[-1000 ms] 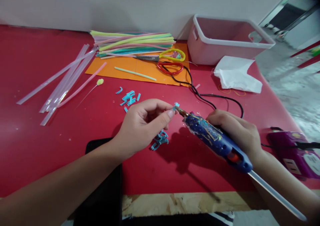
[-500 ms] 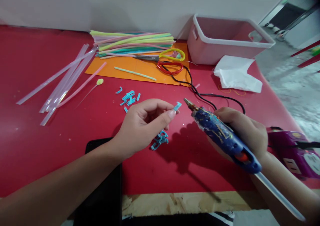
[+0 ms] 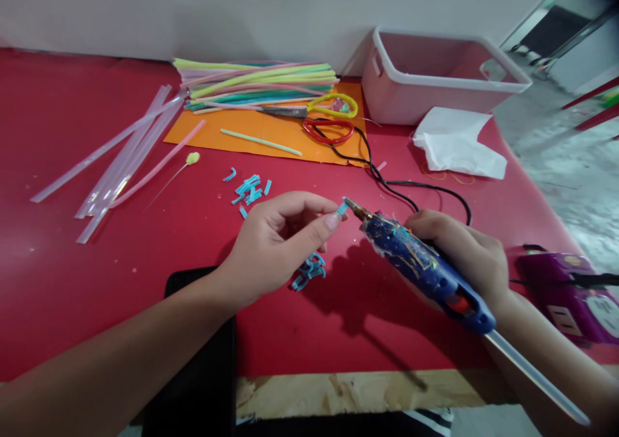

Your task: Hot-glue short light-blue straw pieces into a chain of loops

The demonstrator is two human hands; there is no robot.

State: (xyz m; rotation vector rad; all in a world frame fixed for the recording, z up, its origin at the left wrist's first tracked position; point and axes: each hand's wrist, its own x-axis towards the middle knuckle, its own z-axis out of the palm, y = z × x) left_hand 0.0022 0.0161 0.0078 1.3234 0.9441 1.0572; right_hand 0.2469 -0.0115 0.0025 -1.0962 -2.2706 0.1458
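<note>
Between thumb and fingertips, my left hand (image 3: 285,243) pinches a small light-blue piece (image 3: 343,209), like a cut bit of pipe cleaner. My right hand (image 3: 461,253) is wrapped round a blue glue gun (image 3: 411,250) smeared with dried glue; its metal nozzle is at the tip of the blue piece. A clear glue stick (image 3: 536,376) sticks out of the gun's back end. Under my left hand lies a small pile of curled blue pieces (image 3: 309,271). Straighter blue pieces (image 3: 250,189) are scattered beyond it.
Pipe cleaners (image 3: 261,82) and scissors (image 3: 331,118) lie on orange card (image 3: 232,134). Glue sticks (image 3: 130,153) are at left, a yellow-tipped wire (image 3: 192,158) nearby. A plastic bin (image 3: 435,86), white cloth (image 3: 459,144), black cord (image 3: 396,184), purple power box (image 3: 556,289) and dark flat object (image 3: 198,359) surround my hands.
The glue gun drew back to the right from the blue piece, then came forward again, its nozzle now at the piece's tip. My left hand stayed almost still.
</note>
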